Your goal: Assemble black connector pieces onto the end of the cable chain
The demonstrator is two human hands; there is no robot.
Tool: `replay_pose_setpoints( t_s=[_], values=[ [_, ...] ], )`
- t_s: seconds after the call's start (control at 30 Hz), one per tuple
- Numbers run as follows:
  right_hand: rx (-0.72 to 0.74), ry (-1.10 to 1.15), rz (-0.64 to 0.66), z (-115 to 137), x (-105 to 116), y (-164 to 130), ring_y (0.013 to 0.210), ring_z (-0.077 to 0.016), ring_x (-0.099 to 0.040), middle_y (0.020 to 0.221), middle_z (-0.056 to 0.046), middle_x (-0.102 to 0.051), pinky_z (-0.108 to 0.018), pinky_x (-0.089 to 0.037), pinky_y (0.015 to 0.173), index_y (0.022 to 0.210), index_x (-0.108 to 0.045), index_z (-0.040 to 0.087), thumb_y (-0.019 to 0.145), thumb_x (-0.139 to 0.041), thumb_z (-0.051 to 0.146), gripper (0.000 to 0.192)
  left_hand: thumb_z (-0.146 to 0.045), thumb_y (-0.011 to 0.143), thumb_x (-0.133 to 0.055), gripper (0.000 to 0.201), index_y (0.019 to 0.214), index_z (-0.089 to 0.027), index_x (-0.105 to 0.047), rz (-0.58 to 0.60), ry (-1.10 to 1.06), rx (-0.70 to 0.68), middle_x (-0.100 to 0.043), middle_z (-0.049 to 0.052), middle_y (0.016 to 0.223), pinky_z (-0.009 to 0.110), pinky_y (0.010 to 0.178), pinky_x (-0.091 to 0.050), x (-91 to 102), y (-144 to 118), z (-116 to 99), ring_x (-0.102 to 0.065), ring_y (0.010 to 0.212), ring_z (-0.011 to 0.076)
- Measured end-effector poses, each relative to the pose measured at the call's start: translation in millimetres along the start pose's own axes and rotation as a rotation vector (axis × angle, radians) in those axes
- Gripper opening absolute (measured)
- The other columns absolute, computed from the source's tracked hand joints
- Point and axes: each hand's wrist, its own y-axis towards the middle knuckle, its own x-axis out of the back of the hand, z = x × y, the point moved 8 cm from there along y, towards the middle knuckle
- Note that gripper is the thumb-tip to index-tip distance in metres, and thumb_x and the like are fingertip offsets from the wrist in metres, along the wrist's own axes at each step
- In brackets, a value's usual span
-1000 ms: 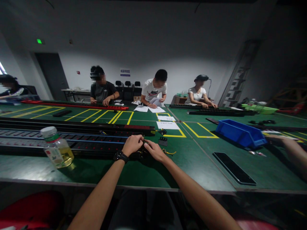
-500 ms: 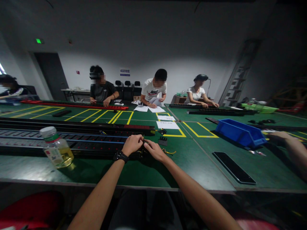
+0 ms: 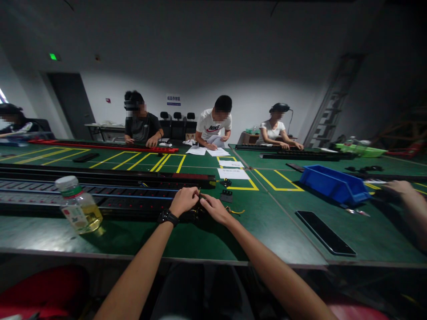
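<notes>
My left hand (image 3: 184, 200), with a dark watch (image 3: 167, 218) on the wrist, is closed at the right end of a long black rail (image 3: 133, 206). My right hand (image 3: 214, 208) presses in from the other side, its thumb and fingers closed near the left hand's fingertips. Between them is a small dark part, mostly hidden by the fingers; its kind cannot be made out. Yellow and black wires (image 3: 236, 212) stick out to the right of the right hand. Just beyond lies a small black bracket-like piece (image 3: 226, 195).
A bottle (image 3: 80, 209) of yellow liquid stands at left by the rails. To the right are a blue bin (image 3: 333, 184), a phone (image 3: 325, 233) and a co-worker's hand (image 3: 402, 191). Paper sheets (image 3: 233, 174) lie ahead. Several people work across the green table (image 3: 276, 222).
My hands stay in the same place and grip. At the far right, the co-worker's hand has shifted slightly.
</notes>
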Motion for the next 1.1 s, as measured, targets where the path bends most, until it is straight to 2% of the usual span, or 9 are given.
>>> replay_pose_setpoints(
  t_s=[1.1],
  values=[
    [-0.021, 0.008, 0.003, -2.7, 0.3, 1.3, 0.128, -0.0300, -0.062, 0.141, -0.012, -0.067, -0.046, -0.045, 0.111, 0.144, -0.061, 0.019, 0.104, -0.043, 0.054, 0.057, -0.020, 0.090, -0.054, 0.021, 0.095, -0.024, -0.074, 0.004, -0.001, 0.003, -0.078, 0.005, 0.094, 0.026, 0.077, -0.049, -0.9, -0.5, 0.7, -0.072, 0.088, 0.0206]
  ],
)
